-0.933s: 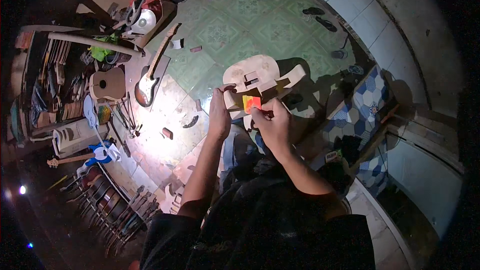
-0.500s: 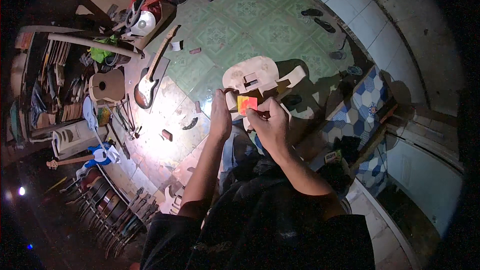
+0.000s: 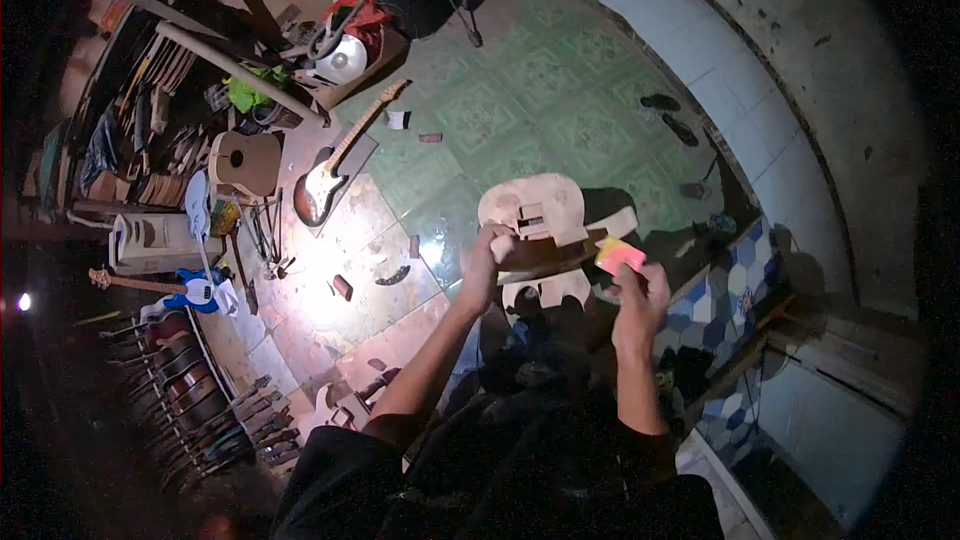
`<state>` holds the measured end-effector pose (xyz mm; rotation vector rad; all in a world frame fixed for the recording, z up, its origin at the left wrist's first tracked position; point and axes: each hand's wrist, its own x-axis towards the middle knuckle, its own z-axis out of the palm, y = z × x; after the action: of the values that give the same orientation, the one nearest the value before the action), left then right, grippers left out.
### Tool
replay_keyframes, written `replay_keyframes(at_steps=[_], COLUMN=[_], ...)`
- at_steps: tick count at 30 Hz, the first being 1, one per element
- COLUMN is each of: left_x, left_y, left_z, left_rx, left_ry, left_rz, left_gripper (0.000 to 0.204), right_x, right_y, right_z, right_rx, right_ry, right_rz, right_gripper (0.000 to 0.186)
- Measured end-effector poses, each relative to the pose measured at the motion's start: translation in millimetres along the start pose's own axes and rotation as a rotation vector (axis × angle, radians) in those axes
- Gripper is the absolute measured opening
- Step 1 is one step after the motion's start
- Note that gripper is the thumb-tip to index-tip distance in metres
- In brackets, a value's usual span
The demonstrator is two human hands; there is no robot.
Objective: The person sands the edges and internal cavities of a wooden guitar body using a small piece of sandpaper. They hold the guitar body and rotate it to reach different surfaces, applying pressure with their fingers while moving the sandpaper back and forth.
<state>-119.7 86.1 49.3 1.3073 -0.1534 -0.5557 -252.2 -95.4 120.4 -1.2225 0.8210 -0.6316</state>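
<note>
A pale, unfinished electric guitar body [image 3: 533,202] with routed cavities stands in front of me, its edge and lower part in shadow. My left hand [image 3: 482,268] is closed at its left side, fingers curled round a pale projecting part. To the right of the body, my right hand [image 3: 640,305] pinches a small, flat, pink-and-yellow card [image 3: 620,256] between thumb and fingers, apart from the wood. Another pale shaped section [image 3: 548,290] shows nearer my lap; whether it belongs to the same body I cannot tell.
A sunburst electric guitar [image 3: 322,185] lies on the tiled floor [image 3: 375,270], with small reddish blocks [image 3: 342,287] nearby. An acoustic guitar body [image 3: 245,164], a blue bass [image 3: 196,288] and racked guitars [image 3: 185,380] stand left. Sandals [image 3: 680,130] lie at the far right.
My right hand has moved right with the card, away from the guitar body. My left hand has gone from flatter fingers to curled round the body's left side. The view has shifted.
</note>
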Motion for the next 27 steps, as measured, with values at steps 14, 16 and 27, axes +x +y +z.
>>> replay_keyframes(at_steps=[14,16,27], left_x=[-9.9,0.4,29.5], left_y=[-18.5,-35.3,76.9], left_z=[28.0,31.5,-57.4], left_rx=[0.346,0.347,-0.173], left_ry=[-0.255,-0.248,0.35], left_rz=[0.016,0.007,0.207], left_gripper=[0.052,0.055,0.078], right_x=[14.3,15.7,16.5], right_y=[-29.7,-25.1,-75.0], right_z=[-57.9,-69.8,-70.7], right_rx=[0.07,0.055,0.209], right_ry=[0.316,0.334,0.388], right_rz=[0.036,0.024,-0.039], right_gripper=[0.012,0.013,0.027])
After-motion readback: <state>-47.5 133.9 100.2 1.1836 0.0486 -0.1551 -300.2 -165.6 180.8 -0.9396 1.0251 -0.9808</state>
